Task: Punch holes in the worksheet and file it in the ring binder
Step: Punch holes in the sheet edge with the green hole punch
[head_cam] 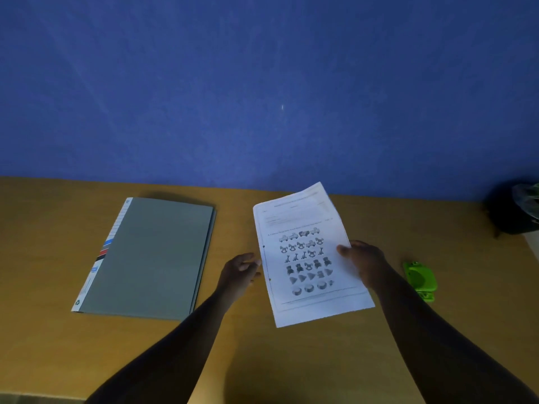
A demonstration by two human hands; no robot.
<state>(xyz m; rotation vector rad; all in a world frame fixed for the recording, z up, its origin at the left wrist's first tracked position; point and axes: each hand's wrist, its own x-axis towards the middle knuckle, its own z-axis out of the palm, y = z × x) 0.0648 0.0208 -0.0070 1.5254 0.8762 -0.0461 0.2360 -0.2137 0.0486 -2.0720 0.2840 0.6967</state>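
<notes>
Plainly, worksheet: white printed paper worksheet (309, 255) with rows of small toy pictures, held tilted just above the counter (262, 360); two small dots on its left margin look like punched holes.
Handling: light, floppy, easily creased, I judge; best held at a side edge, holes left free.
Right hand (364, 260): pinches the sheet's right edge, thumb on top.
Left hand (239, 272): fingers loosely curled at the left edge; whether it grips I cannot tell.
Binder: closed grey ring binder (148, 258) flat to the left, well apart; its cover must open first.
Punch: green plastic hole punch (420, 279) on the right.
Far right: dark object (513, 211), out of the path.
</notes>
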